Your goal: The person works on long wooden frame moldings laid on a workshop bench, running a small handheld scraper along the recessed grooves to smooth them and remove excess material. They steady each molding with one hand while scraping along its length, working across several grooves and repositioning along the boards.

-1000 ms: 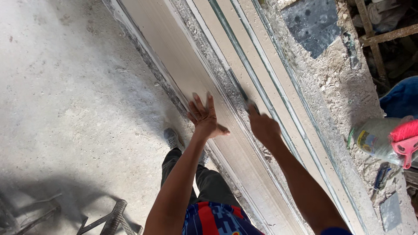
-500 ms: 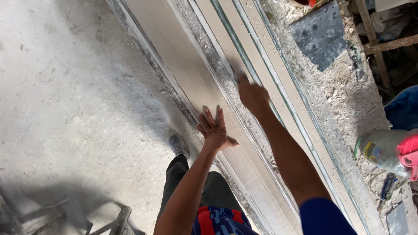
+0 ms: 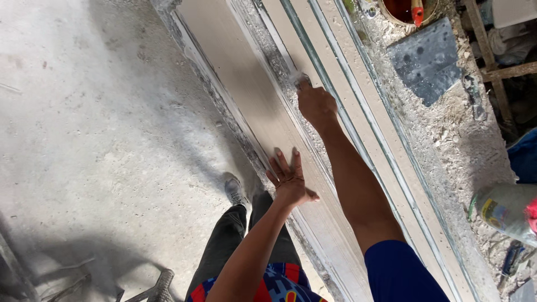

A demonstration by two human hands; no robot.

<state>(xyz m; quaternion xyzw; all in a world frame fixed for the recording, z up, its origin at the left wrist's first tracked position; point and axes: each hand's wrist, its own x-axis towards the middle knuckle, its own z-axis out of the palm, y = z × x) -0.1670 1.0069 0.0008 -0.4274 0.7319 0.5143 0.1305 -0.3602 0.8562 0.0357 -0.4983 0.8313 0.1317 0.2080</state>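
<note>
Currently your left hand (image 3: 290, 178) lies flat, fingers spread, holding nothing, on the long beige plank (image 3: 251, 95). Your right hand (image 3: 314, 102), farther up the plank, presses its edge; grip unclear.

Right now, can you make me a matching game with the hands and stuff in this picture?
Things:
1. left hand
2. right hand
3. dark square slab
4. shoe

Places or states:
A. lying on the rubble by the long strips
B. on the grey concrete floor
C. fingers spread, flat on the wide beige board
D. reaching farther up, at the groove beside the board

Pairs: 1-C, 2-D, 3-A, 4-B
</note>
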